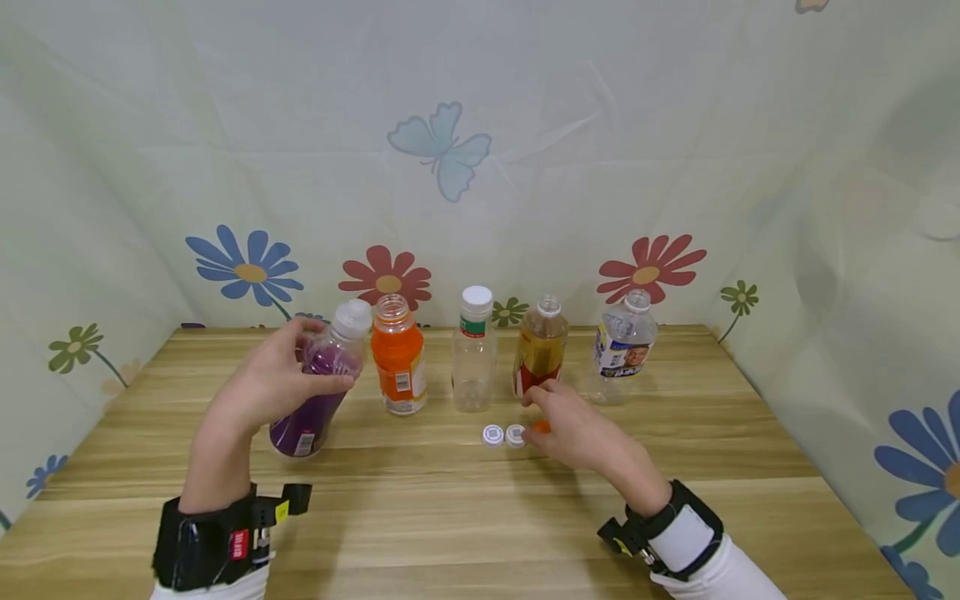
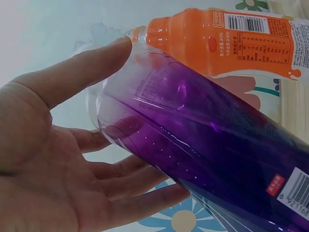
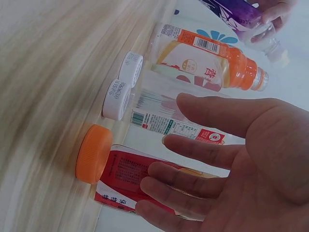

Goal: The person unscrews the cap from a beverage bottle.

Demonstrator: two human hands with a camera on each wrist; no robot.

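My left hand (image 1: 273,371) grips a purple bottle (image 2: 193,121) around its upper part, thumb on one side and fingers on the other. The bottle leans to the right in the head view and carries a whitish cap (image 1: 353,317). Whether its base touches the table cannot be told. My right hand (image 1: 581,429) hovers with loosely bent, parted fingers and nothing between them. Close to its fingertips lie an orange cap (image 3: 94,154) and two white caps (image 3: 116,99), the white ones side by side. Behind the caps stands an uncapped brown-labelled bottle (image 1: 542,346).
An uncapped orange bottle (image 1: 398,358) stands just right of the purple one. Beside it is a clear bottle (image 1: 474,367) with a white cap. An uncapped clear bottle (image 1: 625,346) with a blue label stands at the right. A flowered curtain (image 1: 525,208) hangs behind the wooden table (image 1: 420,525).
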